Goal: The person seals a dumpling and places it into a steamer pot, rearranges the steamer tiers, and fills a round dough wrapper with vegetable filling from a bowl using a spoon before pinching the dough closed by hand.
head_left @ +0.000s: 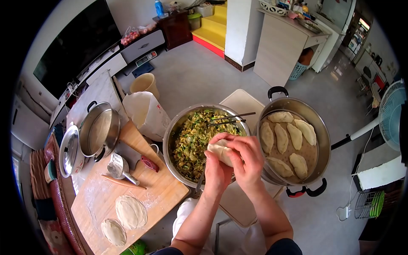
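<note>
A pale dumpling is held between my left hand and my right hand, above the right part of a metal bowl of chopped green and yellow filling. The fingers of both hands are closed around the dough and partly hide it. Chopsticks lie across the bowl, and a metal utensil handle shows at its near rim. To the right, a steamer pot holds several shaped dumplings. Two flat dough pieces lie on the wooden board at the left.
On the board are a metal scoop, a rolling pin and a dark red object. Behind it stand an empty pot, a lid and a white bag. A fan is at the far right.
</note>
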Available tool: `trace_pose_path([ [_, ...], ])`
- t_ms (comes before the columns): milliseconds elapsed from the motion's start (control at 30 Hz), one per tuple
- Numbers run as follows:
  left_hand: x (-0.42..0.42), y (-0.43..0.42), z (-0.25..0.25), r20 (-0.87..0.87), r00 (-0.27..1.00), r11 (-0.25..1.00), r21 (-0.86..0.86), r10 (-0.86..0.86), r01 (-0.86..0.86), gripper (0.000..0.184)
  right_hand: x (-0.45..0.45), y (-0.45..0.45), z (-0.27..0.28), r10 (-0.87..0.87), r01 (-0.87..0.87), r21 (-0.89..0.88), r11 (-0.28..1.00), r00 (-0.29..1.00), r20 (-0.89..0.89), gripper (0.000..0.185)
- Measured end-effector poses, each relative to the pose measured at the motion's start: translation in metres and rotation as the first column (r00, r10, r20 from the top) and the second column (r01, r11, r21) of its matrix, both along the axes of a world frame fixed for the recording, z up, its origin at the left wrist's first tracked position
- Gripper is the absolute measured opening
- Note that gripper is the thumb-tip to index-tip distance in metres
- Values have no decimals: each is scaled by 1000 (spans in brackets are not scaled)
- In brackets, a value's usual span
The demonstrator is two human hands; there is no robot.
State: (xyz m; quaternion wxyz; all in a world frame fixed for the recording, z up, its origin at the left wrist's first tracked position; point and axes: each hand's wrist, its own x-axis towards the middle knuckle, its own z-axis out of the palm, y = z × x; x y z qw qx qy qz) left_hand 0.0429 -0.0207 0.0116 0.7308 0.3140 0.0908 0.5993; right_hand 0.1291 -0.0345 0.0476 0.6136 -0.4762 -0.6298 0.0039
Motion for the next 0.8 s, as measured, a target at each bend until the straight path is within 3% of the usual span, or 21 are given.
trace_pose_path([
  [200, 0, -1, -2, -18, 999, 999, -7, -44, 44, 72, 1, 0, 0, -3, 2, 50, 999, 1000, 31, 20],
  [467, 0, -2, -5, -68, 996, 998, -30, -64, 62, 77, 3, -1, 8, -33, 33, -10, 999, 998, 52, 22],
  [700, -3, -1, -6, -301, 953, 991, 111, -40, 76, 87, 4, -2, 2, -5, 5, -7, 1000, 996, 88, 22],
  [800, -2, -3, -7, -299, 952, 992, 83, -66, 95, 89, 5, -1, -1, -32, 32, 0, 999, 994, 102, 22],
])
